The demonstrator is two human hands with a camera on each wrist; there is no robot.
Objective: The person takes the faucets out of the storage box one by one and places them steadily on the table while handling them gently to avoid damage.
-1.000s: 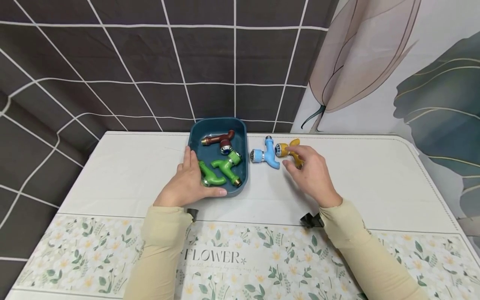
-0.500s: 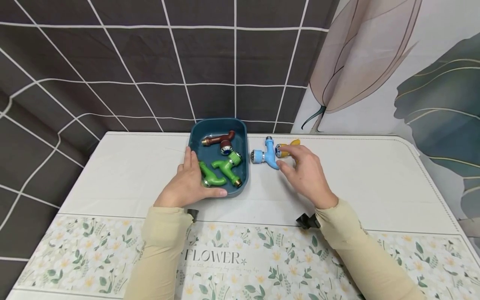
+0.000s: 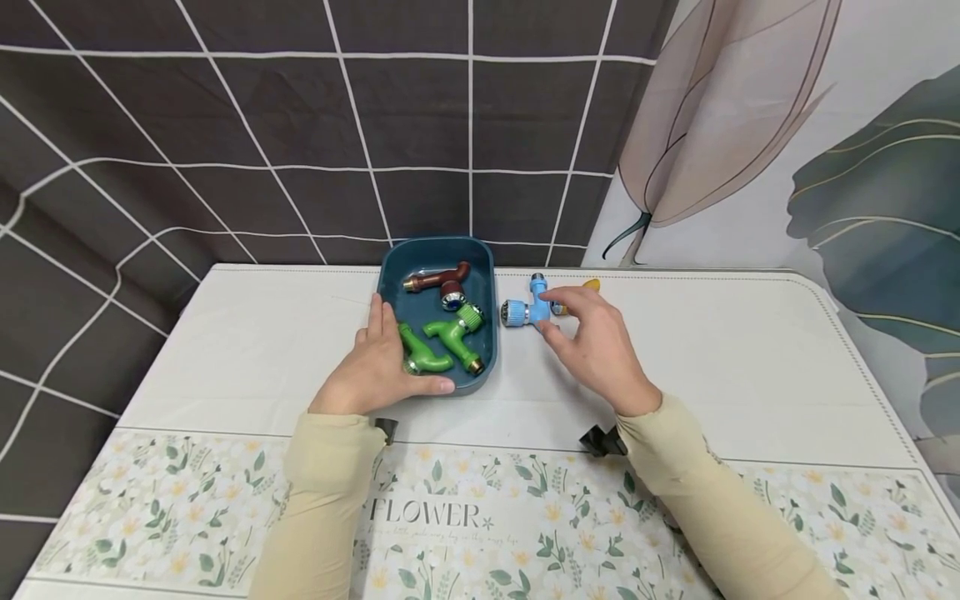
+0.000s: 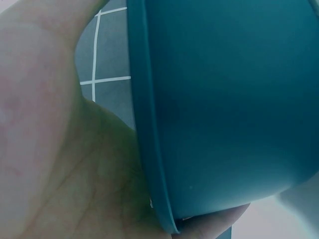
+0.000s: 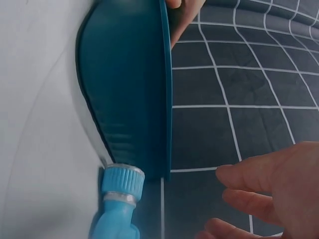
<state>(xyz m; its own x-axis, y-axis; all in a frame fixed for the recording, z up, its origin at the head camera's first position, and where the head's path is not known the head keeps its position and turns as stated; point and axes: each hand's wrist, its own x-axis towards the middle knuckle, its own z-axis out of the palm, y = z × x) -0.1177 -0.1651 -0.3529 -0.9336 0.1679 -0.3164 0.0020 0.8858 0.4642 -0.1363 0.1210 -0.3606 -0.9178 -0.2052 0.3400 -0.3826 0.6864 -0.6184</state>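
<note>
The dark gridded cloth [image 3: 405, 108] is hanging behind the white desk [image 3: 750, 358], which is bearing a flower print along its near side. The teal tray [image 3: 491, 333] is standing near the desk's far edge. The left hand [image 3: 375, 362] is resting against the tray's left and near sides, its grip spread, fingers and thumb lying straight along the tray; hand and tray are keeping their earlier places. The right hand [image 3: 600, 342] is hovering over the blue tap [image 3: 536, 311], thumb and forefinger standing apart; its grip is holding nothing, and the right wrist view is showing the fingers apart from the tap. A second earlier this hand was covering the yellow tap [image 3: 592, 284]; it is now lying farther left, hiding the blue spout and most of the yellow tap. The blue tap is lying on the desk, just beside the tray's right wall, and is occupying its former position. Inside the tray, the brown tap [image 3: 438, 278] is lying at the far end, with two green taps [image 3: 454, 337] nearer the person, likewise unmoved.
</note>
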